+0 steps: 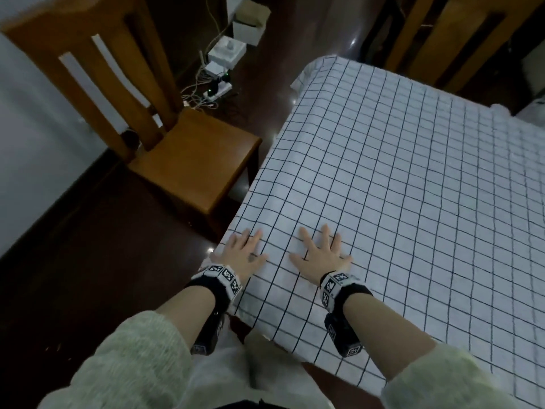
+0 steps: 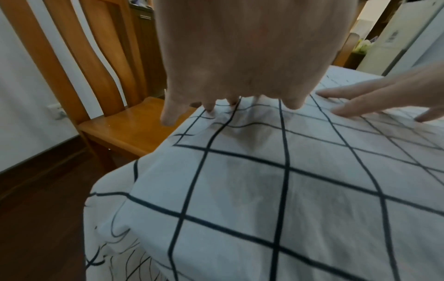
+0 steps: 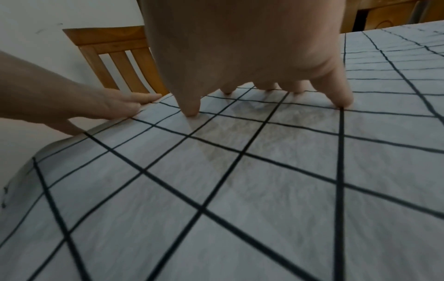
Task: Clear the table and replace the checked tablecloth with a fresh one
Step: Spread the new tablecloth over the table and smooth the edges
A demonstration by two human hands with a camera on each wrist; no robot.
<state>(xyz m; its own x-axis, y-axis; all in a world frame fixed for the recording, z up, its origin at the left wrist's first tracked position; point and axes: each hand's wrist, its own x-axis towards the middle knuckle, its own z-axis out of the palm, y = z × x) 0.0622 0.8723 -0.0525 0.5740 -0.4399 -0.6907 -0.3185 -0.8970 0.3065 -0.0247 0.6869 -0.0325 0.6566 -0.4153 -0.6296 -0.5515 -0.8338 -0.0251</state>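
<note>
Left hand (image 1: 242, 252) and right hand (image 1: 321, 252) lay flat, fingers spread, gripping nothing, on the checked tablecloth (image 1: 398, 184) covering the table's near corner. Left wrist view: cloth bunched under fingertips (image 2: 169, 116). Right wrist view: flat weave. I'd sweep outward evenly.

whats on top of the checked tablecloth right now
Only the left hand and right hand, pressed flat near one corner of the checked tablecloth. The table beneath is covered.

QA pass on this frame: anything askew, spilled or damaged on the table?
No spill or damage shows. The checked tablecloth lies mostly flat, bunched only at the near-left corner. The left hand and right hand press flat on it.
</note>
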